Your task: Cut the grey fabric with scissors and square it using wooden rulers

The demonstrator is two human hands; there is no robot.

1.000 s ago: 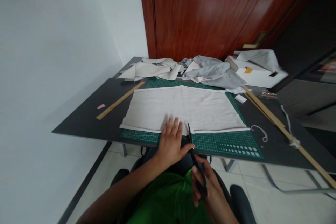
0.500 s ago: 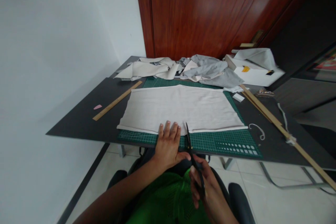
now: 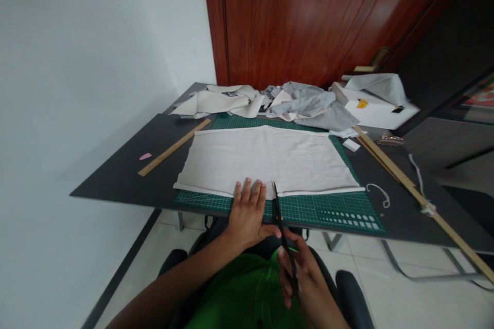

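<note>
A pale piece of fabric (image 3: 266, 157) lies spread over the green cutting mat (image 3: 328, 211), its near and far edges showing a narrow folded band. My left hand (image 3: 247, 216) rests flat on the fabric's near edge, fingers stretched forward and thumb out to the right. Wrapped round the handles of black scissors (image 3: 278, 211) is my right hand (image 3: 299, 270), just off the table's front edge. The scissor blades point away from me and reach over the fabric's near edge, to the right of my left fingertips. Part of the handles is hidden by my fingers.
Crumpled grey and cream cloth (image 3: 309, 103) lies along the back, beside a white box (image 3: 378, 108). A wooden ruler (image 3: 173, 147) and a pink chalk-like piece (image 3: 145, 156) are at left. Long wooden strips (image 3: 409, 185) and a white cord (image 3: 380, 193) lie at right.
The scissors' handles have drawn slightly closer together in my right hand. My left hand and the fabric have stayed in place; the view has shifted a little.
</note>
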